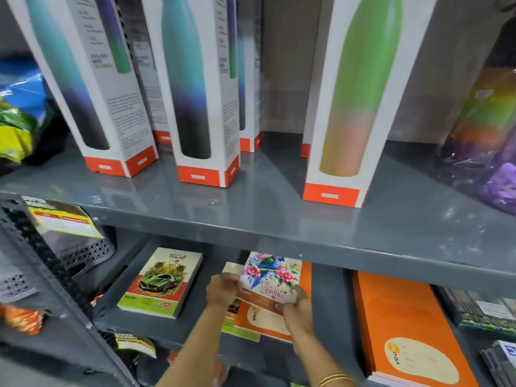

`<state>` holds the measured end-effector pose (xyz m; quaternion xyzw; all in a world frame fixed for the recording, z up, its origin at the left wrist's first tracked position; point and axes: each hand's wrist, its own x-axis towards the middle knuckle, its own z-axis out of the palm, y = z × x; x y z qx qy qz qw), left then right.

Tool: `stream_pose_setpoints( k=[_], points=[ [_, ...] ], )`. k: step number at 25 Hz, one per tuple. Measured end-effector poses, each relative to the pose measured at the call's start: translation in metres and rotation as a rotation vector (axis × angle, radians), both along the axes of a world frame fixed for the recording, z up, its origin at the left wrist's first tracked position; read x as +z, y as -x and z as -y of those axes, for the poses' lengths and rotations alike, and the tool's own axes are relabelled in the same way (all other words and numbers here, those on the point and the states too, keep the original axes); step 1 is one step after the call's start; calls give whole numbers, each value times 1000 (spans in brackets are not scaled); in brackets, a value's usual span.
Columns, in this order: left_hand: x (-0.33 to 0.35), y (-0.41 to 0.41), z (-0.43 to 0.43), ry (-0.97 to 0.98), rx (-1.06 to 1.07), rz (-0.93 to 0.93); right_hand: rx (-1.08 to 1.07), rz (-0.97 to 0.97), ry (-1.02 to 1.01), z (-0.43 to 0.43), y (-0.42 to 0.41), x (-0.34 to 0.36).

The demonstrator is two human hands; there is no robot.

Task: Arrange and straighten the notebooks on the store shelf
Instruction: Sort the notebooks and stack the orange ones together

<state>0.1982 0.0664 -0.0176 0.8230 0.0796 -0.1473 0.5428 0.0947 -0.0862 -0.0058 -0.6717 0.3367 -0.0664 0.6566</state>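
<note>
A floral notebook (pixel 270 277) marked "Spring" sits tilted above an orange notebook (pixel 268 317) on the lower shelf. A thick car-cover notebook (pixel 162 283) marked "travel" lies flat to the left, slightly skewed. A stack of orange notebooks (pixel 402 325) lies flat to the right, well apart.

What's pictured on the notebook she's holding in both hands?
A blue bird among pink flowers on white, seen in the head view: the notebook.
</note>
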Motion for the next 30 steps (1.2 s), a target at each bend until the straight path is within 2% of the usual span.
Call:
stream_pose_setpoints(
  k=[1, 2, 6, 9, 13, 16, 17, 21, 23, 24, 27, 29, 30],
  points=[
    [5, -5, -13, 102, 34, 37, 35, 28, -6, -11, -7, 4],
    [9, -8, -28, 73, 47, 113, 88, 46, -12, -24, -14, 8],
    [43, -8, -104, -93, 222, 71, 317, 10, -29, -93, -44, 11],
    [35, -9, -166, -108, 325, 49, 445, -49, -96, -141, -57, 11],
    [21, -19, -218, -325, 346, 42, 554, -78, -172, -191, -77, 6],
    [16, -27, -232, -464, 315, 63, 607, -123, -122, -208, -89, -5],
    [12, -29, -234, -454, 311, 63, 626, -138, -117, -211, -90, -7],
    [-4, -27, -224, -528, 306, -4, 679, -139, -57, -212, -91, -11],
    [-9, -20, -204, -651, 326, 69, 647, -89, 15, -199, -87, -10],
    [-9, -14, -186, -653, 321, 164, 600, -82, 78, -189, -85, -8],
    [3, 8, -109, -482, 158, 425, 423, -87, 235, -141, -76, -15],
    [11, 22, -54, -383, 15, 478, 315, -70, 284, -102, -68, -29],
    [11, 28, -30, -339, -44, 448, 263, -91, 297, -82, -62, -35]
  ],
)
